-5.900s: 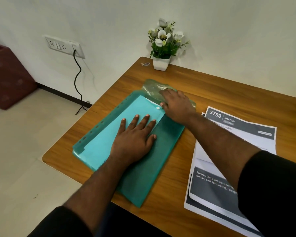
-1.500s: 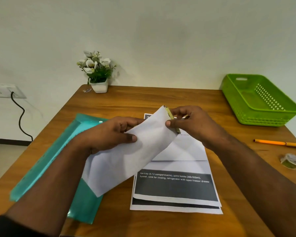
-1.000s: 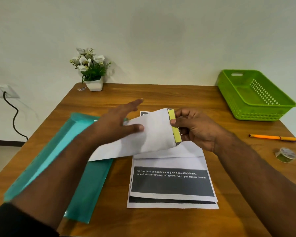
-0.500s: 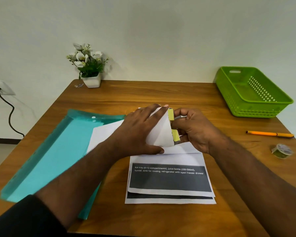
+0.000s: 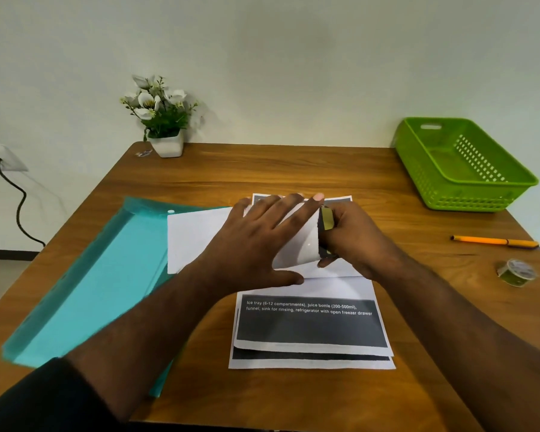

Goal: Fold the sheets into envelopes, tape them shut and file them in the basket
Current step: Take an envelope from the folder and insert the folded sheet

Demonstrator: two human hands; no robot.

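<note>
- A white envelope (image 5: 197, 236) lies across the middle of the wooden surface (image 5: 293, 169), its left end over a teal plastic folder (image 5: 91, 275) and its right end over a stack of printed sheets (image 5: 309, 335).
- The left hand (image 5: 262, 241) lies flat on the envelope, fingers (image 5: 296, 210) straight and spread, thumb along the near edge — pressing the paper down, gripping nothing.
- The right hand (image 5: 353, 241) is at the envelope's right end, its fingers curled there beside a yellow-green strip (image 5: 326, 218) on the flap; the thumb tip shows below the strip, pinching the end of the envelope.
- The printed sheets show dark grey blocks with white lettering; the top one is creased across, just under the hands.
- The teal folder runs slantwise from the near left edge toward the centre, with a white snap button (image 5: 171, 211) near its far end.
- A green basket (image 5: 462, 194) stands at the far right corner, well apart from the envelope.
- An orange pen (image 5: 493, 241) lies near the right edge — just nearer than it, a small roll of tape (image 5: 516, 272).
- A white pot of flowers (image 5: 162, 120) stands at the far left corner against the wall.
- A black cable (image 5: 19, 210) hangs from a wall socket on the left.
</note>
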